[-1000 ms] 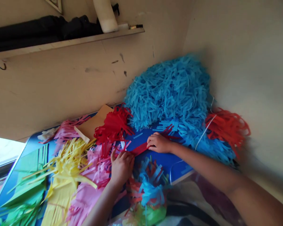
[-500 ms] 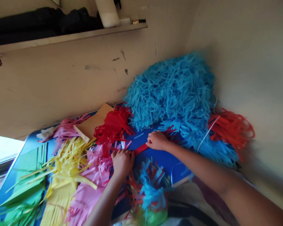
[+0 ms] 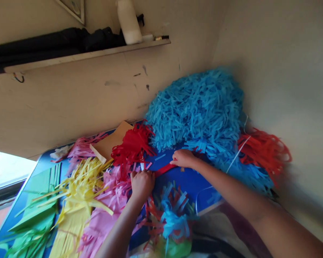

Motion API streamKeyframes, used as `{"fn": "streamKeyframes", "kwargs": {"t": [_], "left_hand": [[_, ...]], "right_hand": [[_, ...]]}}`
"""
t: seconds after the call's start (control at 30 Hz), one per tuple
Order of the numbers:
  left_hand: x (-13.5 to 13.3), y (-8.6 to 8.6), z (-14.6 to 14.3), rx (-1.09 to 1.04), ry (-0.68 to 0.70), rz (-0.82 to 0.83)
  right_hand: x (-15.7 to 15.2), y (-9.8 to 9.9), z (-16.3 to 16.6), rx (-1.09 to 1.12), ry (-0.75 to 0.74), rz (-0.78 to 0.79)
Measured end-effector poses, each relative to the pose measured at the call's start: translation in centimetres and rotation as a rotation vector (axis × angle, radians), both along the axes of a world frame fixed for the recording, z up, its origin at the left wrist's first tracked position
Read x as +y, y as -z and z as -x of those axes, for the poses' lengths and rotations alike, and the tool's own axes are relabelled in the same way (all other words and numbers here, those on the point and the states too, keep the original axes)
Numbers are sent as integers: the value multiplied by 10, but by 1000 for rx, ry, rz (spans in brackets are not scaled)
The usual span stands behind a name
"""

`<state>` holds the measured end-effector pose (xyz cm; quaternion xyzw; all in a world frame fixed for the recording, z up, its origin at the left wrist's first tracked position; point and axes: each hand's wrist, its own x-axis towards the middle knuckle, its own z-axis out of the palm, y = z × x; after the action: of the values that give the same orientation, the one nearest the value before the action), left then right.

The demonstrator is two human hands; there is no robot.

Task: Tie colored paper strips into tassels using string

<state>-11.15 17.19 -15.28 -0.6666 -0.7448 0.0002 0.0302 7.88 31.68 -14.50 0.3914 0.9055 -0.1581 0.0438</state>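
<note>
Over a flat blue bench (image 3: 183, 182), a person's left hand (image 3: 143, 183) and right hand (image 3: 185, 158) grip the narrow red paper strip (image 3: 164, 169) stretched between them, likely light, soft and easily torn, best pinched at both ends.

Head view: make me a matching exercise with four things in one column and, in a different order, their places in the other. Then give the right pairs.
Things:
1. Red strip
2. Black bundle
3. Green paper
4. Blue pile

Places:
A. On the table, just beyond the right hand
B. On the shelf
C. Between the left hand and the right hand
D. At the left end of the table

Pairs: 1-C, 2-B, 3-D, 4-A
</note>
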Motion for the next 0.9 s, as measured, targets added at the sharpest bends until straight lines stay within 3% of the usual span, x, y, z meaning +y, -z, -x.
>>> {"fn": "streamKeyframes", "kwargs": {"t": [0.13,0.27,0.33,0.47,0.67,0.9], "left_hand": [[-6,2,3,-7,110,-101],[-8,5,4,-27,263,-133],[-8,5,3,-29,292,-153],[-6,6,0,-34,319,-192],[-2,14,-2,-30,284,-269],[-11,19,-1,-85,269,-271]], "right_hand": [[-15,-10,-5,81,-28,-157],[-33,3,-2,213,-379,-257],[-35,13,0,262,-470,-294],[-28,24,1,292,-437,-300],[-30,20,6,310,-353,-308],[-42,25,11,303,-423,-334]]}}
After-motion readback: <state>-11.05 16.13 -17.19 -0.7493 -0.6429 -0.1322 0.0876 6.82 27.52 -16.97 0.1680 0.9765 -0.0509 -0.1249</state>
